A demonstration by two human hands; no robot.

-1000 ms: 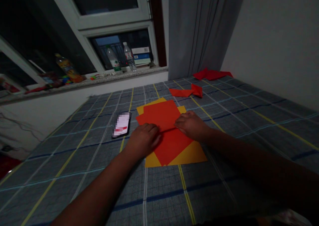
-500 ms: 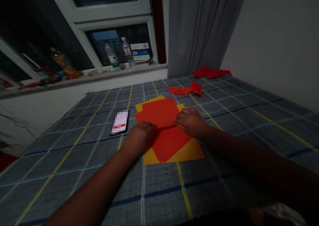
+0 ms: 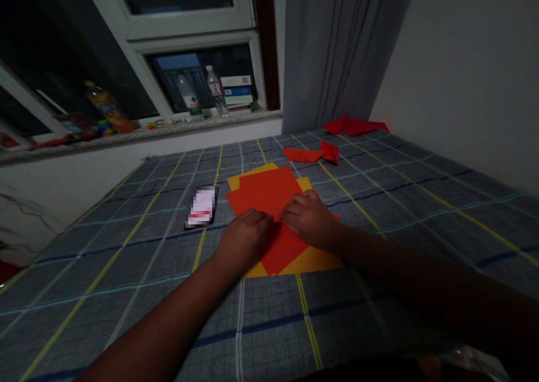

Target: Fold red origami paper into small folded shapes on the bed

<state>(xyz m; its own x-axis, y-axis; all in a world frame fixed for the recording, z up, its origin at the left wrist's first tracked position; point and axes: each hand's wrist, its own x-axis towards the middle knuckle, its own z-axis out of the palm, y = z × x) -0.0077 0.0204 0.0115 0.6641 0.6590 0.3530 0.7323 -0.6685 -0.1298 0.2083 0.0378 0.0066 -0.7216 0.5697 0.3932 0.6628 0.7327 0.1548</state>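
A red paper sheet (image 3: 265,194) lies on a yellow sheet (image 3: 314,261) on the checked bed cover. The red sheet's far half is folded toward me along a crease. My left hand (image 3: 244,239) rests on the crease at its left, fingers curled and pressed onto the paper. My right hand (image 3: 309,219) presses the same crease from the right, fingertips close to the left hand. Both hands cover the middle of the red sheet.
A phone (image 3: 201,206) lies left of the paper. Folded red paper pieces (image 3: 314,153) and more red sheets (image 3: 353,126) lie farther back by the grey curtain (image 3: 328,51). Bottles (image 3: 217,93) and books stand on the window sill. A wall runs along the right.
My right hand has slid left along the crease toward my left hand. The left hand has stayed almost in place on the paper.
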